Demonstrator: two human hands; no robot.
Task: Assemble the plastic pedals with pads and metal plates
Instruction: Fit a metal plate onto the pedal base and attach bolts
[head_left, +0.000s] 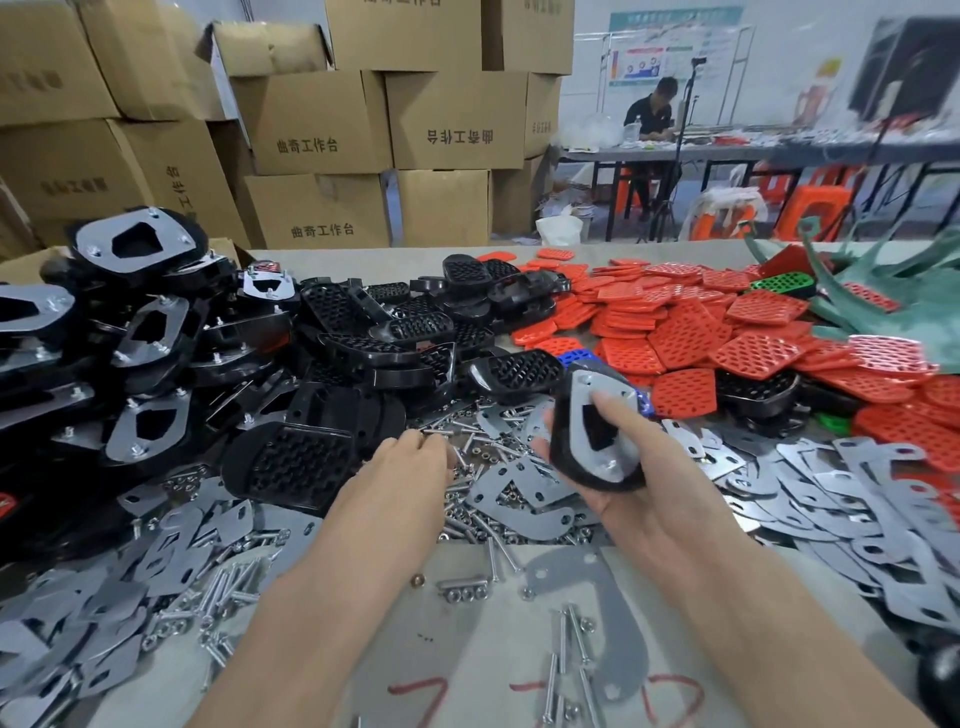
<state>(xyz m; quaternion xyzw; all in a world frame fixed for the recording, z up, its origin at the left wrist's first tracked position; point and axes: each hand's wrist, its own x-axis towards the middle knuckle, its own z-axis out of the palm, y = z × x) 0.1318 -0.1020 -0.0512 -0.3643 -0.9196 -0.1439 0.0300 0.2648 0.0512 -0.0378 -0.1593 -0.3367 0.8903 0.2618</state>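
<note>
Your R hand (623, 488) grips a black pedal (571, 415), held up over the screw pile (478, 452) w/ its underside facing you. Thumb presses across the metal plate (615, 467) seated on that underside, and the other fingers wrap round the back. A bit of blue pad (644, 402) shows at the pedal's far edge.

Your L hand (410, 462) is down at the near-left edge of the screw pile, fingers bunched, tips at a screw (434, 431). Can't tell if it's actually pinched or just touched.

Loose plates (831, 493) are spread to the R and L of your arms, and one lies alone on the table (467, 649) btwn your forearms. Red pads (701, 322) are heaped far R and bare black pedals (374, 332) centre. Pedals w/ plates bolted on (140, 332) are stacked at L. Cardboard boxes (322, 124) stand behind.
</note>
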